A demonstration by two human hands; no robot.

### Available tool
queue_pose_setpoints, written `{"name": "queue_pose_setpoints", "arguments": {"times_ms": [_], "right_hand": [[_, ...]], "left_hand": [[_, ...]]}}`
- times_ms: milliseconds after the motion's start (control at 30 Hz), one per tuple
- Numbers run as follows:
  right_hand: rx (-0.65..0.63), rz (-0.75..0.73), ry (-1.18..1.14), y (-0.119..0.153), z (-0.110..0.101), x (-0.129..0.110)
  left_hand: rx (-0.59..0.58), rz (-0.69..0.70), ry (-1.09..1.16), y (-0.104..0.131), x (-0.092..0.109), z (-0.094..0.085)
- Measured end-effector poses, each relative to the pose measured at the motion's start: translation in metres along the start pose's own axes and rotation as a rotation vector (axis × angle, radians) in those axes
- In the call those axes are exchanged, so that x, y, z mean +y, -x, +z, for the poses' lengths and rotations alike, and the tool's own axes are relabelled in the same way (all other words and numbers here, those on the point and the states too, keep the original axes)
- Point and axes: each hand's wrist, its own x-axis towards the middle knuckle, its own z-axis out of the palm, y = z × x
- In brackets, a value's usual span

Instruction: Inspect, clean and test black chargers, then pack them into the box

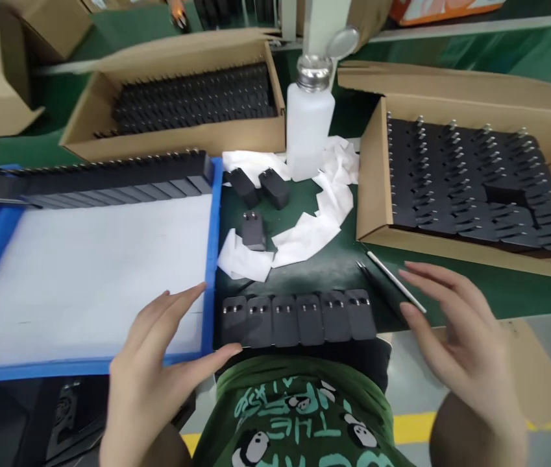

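Along the front edge of the green table lies a row of several black plug adapters, prongs showing at their far ends. My left hand is left of that row, thumb and fingers spread, holding nothing. To the right of the row, my right hand is open with its fingers apart and empty. Close to its fingertips lie a thin white-handled tool and dark tweezers. Farther back, a loose adapter rests by a crumpled white cloth, with two more adapters behind it.
A blue-rimmed white tray on the left carries a line of adapters. Cardboard boxes of adapters stand at the back left and right. Between them is a white pump bottle with a metal top.
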Motion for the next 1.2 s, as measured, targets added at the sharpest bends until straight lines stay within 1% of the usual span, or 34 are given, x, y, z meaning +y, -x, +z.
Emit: {"name": "queue_pose_setpoints", "arguments": {"times_ms": [67,100,133,200,233,267,300,333,400,467,533,600,667,733,767,800,833,867,933,967,1000,1033,1067,1100,1133,1167,1200], "right_hand": [[-0.087,-0.076,-0.013,-0.019,-0.003,-0.005],[-0.158,-0.13,-0.012,-0.03,-0.001,-0.009],[-0.247,-0.192,0.001,-0.044,0.003,-0.014],[-0.479,-0.278,0.086,-0.072,0.018,-0.023],[-0.602,-0.281,0.156,-0.086,0.027,-0.028],[-0.709,-0.254,0.243,-0.099,0.037,-0.033],[-0.773,-0.213,0.332,-0.111,0.045,-0.039],[-0.798,-0.178,0.405,-0.12,0.053,-0.045],[-0.78,-0.157,0.481,-0.133,0.064,-0.06],[-0.787,-0.237,0.449,-0.138,0.074,-0.078],[-0.854,-0.352,0.371,-0.139,0.088,-0.094],[-0.917,-0.437,0.304,-0.138,0.108,-0.106],[-0.934,-0.459,0.285,-0.136,0.131,-0.112],[-0.914,-0.458,0.288,-0.135,0.147,-0.114],[-0.889,-0.46,0.284,-0.135,0.149,-0.114],[-0.851,-0.465,0.273,-0.137,0.147,-0.114],[-0.793,-0.468,0.257,-0.139,0.141,-0.112],[-0.715,-0.464,0.24,-0.143,0.129,-0.11],[-0.502,-0.423,0.216,-0.155,0.096,-0.1],[-0.377,-0.383,0.214,-0.164,0.076,-0.092],[-0.246,-0.333,0.22,-0.175,0.058,-0.083],[-0.119,-0.277,0.23,-0.188,0.042,-0.074],[-0.001,-0.22,0.241,-0.201,0.029,-0.063],[0.094,-0.172,0.249,-0.215,0.022,-0.053],[0.164,-0.139,0.251,-0.228,0.02,-0.044],[0.206,-0.123,0.247,-0.238,0.022,-0.036],[0.221,-0.125,0.238,-0.246,0.028,-0.03]], "left_hand": [[-0.012,0.03,-0.005,0.002,-0.01,-0.001],[-0.018,0.039,-0.001,0.003,-0.013,0.0],[-0.023,0.051,0.009,0.004,-0.015,0.0],[-0.031,0.078,0.043,0.007,-0.017,0.001],[-0.031,0.09,0.065,0.009,-0.017,0.0],[-0.027,0.096,0.087,0.011,-0.017,-0.001],[-0.019,0.093,0.106,0.014,-0.018,-0.002],[-0.001,0.084,0.12,0.017,-0.019,-0.004],[0.046,0.062,0.127,0.023,-0.024,-0.007],[0.078,0.039,0.116,0.029,-0.03,-0.009],[0.09,0.024,0.102,0.033,-0.035,-0.008],[0.093,0.021,0.098,0.037,-0.036,-0.006],[0.094,0.031,0.085,0.04,-0.036,-0.004],[0.092,0.026,0.054,0.045,-0.038,-0.004],[0.086,0.018,0.031,0.047,-0.041,-0.005],[0.076,0.011,0.009,0.047,-0.045,-0.007],[0.062,0.016,-0.006,0.044,-0.051,-0.009],[0.053,0.036,-0.01,0.039,-0.057,-0.013],[0.053,0.117,0.023,0.016,-0.067,-0.02],[0.068,0.153,0.054,-0.001,-0.068,-0.023],[0.058,0.189,0.094,-0.022,-0.067,-0.025],[0.038,0.206,0.133,-0.047,-0.062,-0.025],[-0.022,0.234,0.174,-0.074,-0.054,-0.022],[-0.065,0.239,0.22,-0.103,-0.044,-0.016],[-0.086,0.249,0.229,-0.134,-0.032,-0.007],[-0.094,0.255,0.227,-0.163,-0.02,0.004],[-0.097,0.254,0.221,-0.191,-0.007,0.018]]}}
